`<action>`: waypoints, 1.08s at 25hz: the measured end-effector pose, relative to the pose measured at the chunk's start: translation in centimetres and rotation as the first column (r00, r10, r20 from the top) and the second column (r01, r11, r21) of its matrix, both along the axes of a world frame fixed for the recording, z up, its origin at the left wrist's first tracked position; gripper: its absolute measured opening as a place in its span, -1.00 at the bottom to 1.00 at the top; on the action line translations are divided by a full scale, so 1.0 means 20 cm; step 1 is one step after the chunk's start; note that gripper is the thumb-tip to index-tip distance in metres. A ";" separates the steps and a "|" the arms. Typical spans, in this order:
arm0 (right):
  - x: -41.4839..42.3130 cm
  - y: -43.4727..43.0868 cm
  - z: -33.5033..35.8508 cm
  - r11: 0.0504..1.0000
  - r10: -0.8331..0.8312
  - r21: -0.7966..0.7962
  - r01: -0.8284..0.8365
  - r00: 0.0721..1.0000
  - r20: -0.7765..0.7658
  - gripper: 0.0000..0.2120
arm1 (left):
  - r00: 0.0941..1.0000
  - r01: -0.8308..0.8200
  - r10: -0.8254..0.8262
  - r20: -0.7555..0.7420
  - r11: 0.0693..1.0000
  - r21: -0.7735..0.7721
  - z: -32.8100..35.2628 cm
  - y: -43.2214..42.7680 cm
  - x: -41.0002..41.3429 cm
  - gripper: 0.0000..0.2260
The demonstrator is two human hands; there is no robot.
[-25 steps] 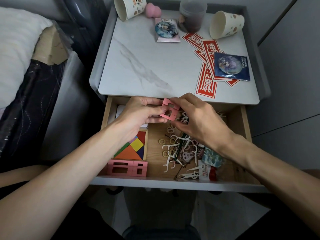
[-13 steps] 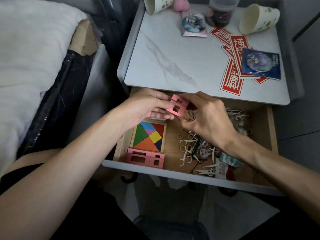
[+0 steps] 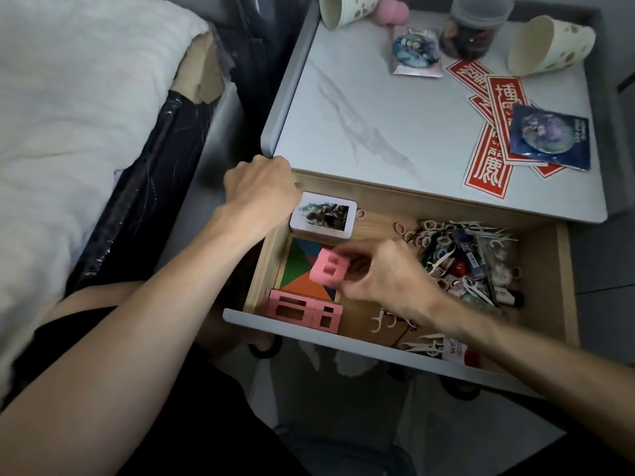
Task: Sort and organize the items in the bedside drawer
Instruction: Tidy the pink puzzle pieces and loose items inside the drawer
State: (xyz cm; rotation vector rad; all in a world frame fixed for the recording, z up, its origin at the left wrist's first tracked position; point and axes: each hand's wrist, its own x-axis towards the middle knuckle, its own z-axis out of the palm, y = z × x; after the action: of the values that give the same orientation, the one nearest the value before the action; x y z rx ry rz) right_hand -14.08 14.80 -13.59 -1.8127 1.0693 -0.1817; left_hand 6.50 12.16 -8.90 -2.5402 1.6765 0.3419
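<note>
The wooden bedside drawer stands pulled out. My right hand pinches a pink block with two square holes above a colourful tangram puzzle. Two more pink blocks stand in the drawer's front left corner. My left hand hovers with curled fingers at the drawer's back left corner, holding nothing I can see. Next to it lies a white card box with a picture. A heap of floss picks, small rings and pens fills the right half.
On the marble nightstand top lie red paper strips, a blue packet, a pale packet with a badge, a dark jar and two tipped paper cups. A bed with white bedding is on the left.
My left hand let go of the pink block and moved back to the drawer's left corner. My right hand carried the block down and left over the tangram. The view shifted left.
</note>
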 end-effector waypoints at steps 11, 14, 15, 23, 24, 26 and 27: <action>0.21 0.09 -0.27 0.841 0.425 -0.292 -0.455 0.890 -0.164 -0.64 | 0.987 0.154 -0.160 0.017 0.973 0.173 -0.08 -0.01 -0.02 -0.75; 0.23 0.09 -0.31 0.743 0.502 -0.373 -0.556 0.831 -0.239 -0.63 | 0.984 0.165 -0.173 0.030 0.969 0.186 -0.07 -0.02 -0.03 -0.73; 0.23 0.09 -0.31 0.694 0.527 -0.398 -0.599 0.800 -0.287 -0.62 | 0.983 0.172 -0.181 0.031 0.967 0.187 -0.07 -0.02 -0.03 -0.73; 0.26 0.07 -0.31 0.555 0.593 -0.466 -0.689 0.720 -0.360 -0.68 | 0.979 0.188 -0.199 0.044 0.965 0.180 -0.07 -0.02 -0.03 -0.73; 0.26 0.07 -0.32 0.574 0.587 -0.459 -0.678 0.732 -0.347 -0.69 | 0.979 0.190 -0.200 0.044 0.966 0.177 -0.08 -0.02 -0.03 -0.73; 0.27 0.07 -0.33 0.601 0.581 -0.444 -0.664 0.745 -0.328 -0.72 | 0.978 0.194 -0.204 0.046 0.966 0.170 -0.08 -0.02 -0.03 -0.74; 0.29 0.07 -0.33 0.602 0.574 -0.449 -0.660 0.749 -0.331 -0.74 | 0.977 0.196 -0.207 0.047 0.966 0.167 -0.08 -0.02 -0.03 -0.74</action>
State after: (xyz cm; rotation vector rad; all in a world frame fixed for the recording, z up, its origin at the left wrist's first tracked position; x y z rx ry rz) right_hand -8.35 16.10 -20.16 -2.6612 0.4172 0.1011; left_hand 5.87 11.79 -10.51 -2.2192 1.7845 0.3606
